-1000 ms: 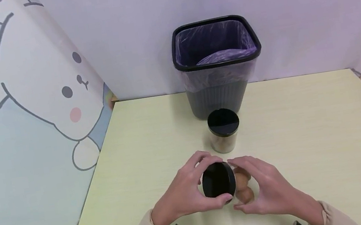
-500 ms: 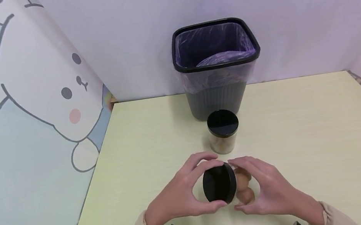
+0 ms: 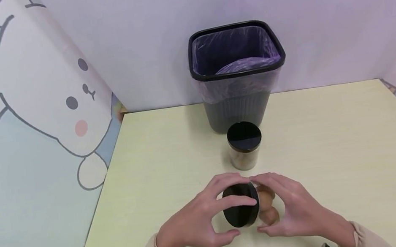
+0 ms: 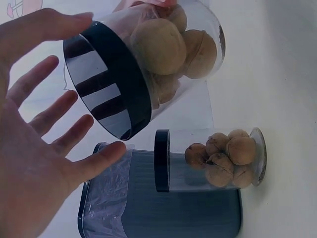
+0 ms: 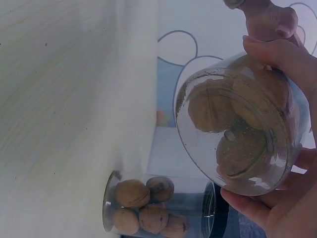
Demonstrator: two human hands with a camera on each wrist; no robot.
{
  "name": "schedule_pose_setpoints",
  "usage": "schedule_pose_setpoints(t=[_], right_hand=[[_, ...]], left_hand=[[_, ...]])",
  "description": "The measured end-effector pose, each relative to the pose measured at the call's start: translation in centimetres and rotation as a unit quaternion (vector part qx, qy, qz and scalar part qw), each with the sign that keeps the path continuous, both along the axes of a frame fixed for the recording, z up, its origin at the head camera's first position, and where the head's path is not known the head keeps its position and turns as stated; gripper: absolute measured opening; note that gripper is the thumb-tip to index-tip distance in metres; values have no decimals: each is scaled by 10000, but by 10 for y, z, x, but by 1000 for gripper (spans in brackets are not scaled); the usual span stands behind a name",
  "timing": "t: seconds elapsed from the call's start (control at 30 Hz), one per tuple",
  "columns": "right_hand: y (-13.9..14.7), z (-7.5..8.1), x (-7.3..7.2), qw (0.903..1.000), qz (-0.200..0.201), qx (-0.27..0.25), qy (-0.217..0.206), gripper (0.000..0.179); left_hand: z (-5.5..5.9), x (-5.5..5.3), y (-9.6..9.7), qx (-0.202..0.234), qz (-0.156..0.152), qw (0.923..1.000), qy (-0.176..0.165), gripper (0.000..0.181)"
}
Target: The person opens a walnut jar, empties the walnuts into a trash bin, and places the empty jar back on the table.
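A clear jar (image 4: 198, 37) of walnuts is tilted on its side above the table, its black lid (image 3: 237, 219) toward the left. My right hand (image 3: 296, 207) grips the jar's clear body, fingers and thumb curled round it. The jar's round base (image 5: 233, 176) faces the right wrist camera, with walnuts (image 5: 210, 106) behind it. My left hand (image 3: 200, 215) is spread around the lid. One finger lies across the lid's top in the head view, and the thumb stands off below it. In the left wrist view the fingers are extended, apart from one another.
Beyond my hands a second lidded jar (image 3: 243, 159) of walnuts stands upright on the pale table (image 3: 339, 141). Behind it is a dark waste bin (image 3: 238, 109) lined with a plastic bag. A wall with a cartoon rabbit (image 3: 41, 78) borders the left side.
My left fingers and thumb held the lid's rim before; now the thumb has come away and a finger has swung across the lid. My right hand and the jar have stayed nearly in place.
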State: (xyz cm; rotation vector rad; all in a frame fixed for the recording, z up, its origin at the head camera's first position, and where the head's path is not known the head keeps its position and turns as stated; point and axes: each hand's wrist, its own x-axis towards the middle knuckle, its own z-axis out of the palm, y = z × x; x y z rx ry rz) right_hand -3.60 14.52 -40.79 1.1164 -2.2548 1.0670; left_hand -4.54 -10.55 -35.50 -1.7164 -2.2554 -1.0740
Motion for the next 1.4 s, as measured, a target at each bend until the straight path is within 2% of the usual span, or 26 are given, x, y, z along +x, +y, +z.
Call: schedule_pose_setpoints(t=[0.33,0.63,0.93,1.17,1.4], right_hand=[[-2,0,-1,9993,203,-217,225,92],[-1,-2,0,9997,161,-169,106,89],[0,-2,0,9995,109,-162,248,95],[0,-2,-1,9994,138,-142,279,98],[0,-1,-1,9996,148,-132,214,98]], left_hand=[[-2,1,2,-100,-56,9999,-41,62],[-2,0,3,-79,153,9999,1,63],[-7,0,7,60,617,9981,-29,62],[-11,1,11,275,1188,9925,-47,67],[-13,2,14,395,1524,9875,-82,67]])
